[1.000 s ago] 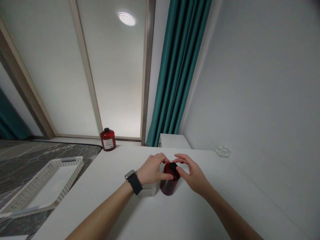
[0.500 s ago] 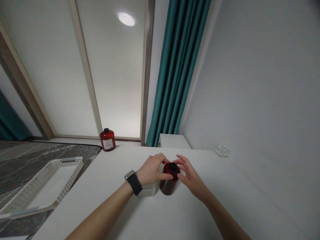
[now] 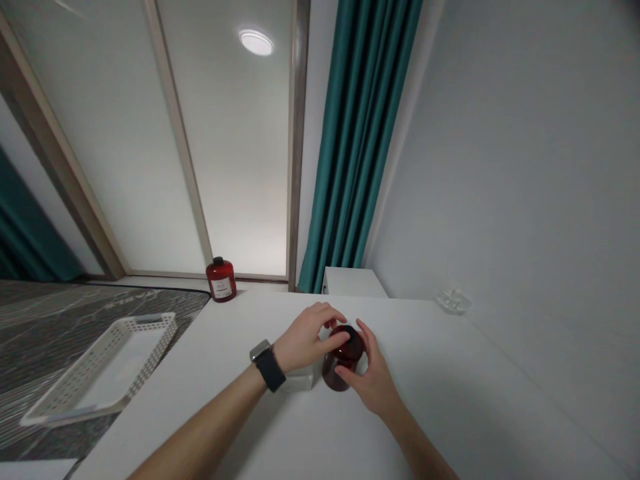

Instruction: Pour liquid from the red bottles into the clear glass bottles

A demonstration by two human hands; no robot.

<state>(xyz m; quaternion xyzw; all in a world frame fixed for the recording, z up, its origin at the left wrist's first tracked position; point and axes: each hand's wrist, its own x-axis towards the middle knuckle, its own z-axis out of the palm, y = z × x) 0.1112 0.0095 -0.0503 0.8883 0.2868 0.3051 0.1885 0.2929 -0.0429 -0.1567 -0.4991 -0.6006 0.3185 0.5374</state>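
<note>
A dark red bottle [image 3: 337, 375] with a black cap [image 3: 349, 332] stands on the white table in front of me. My left hand [image 3: 314, 339], with a dark watch at its wrist, reaches over the top from the left. Its thumb and curled fingers close around the cap. From the right, my right hand [image 3: 370, 381] wraps the bottle's side, thumb in front and fingers round the far side. A clear box [image 3: 300, 381] lies left of the bottle, partly hidden under my left hand and wrist.
Another red bottle [image 3: 221, 280] with a white label stands at the table's far left corner. A white perforated basket [image 3: 125, 397] lies left of the white table [image 3: 310, 440]. Near the wall on the right sits a small clear object [image 3: 453, 301]. A white cabinet [image 3: 354, 283] stands beyond the far edge.
My right hand has moved in and down, from beside the bottle's top onto its side. My left thumb has shifted up onto the cap. The view has turned slightly left.
</note>
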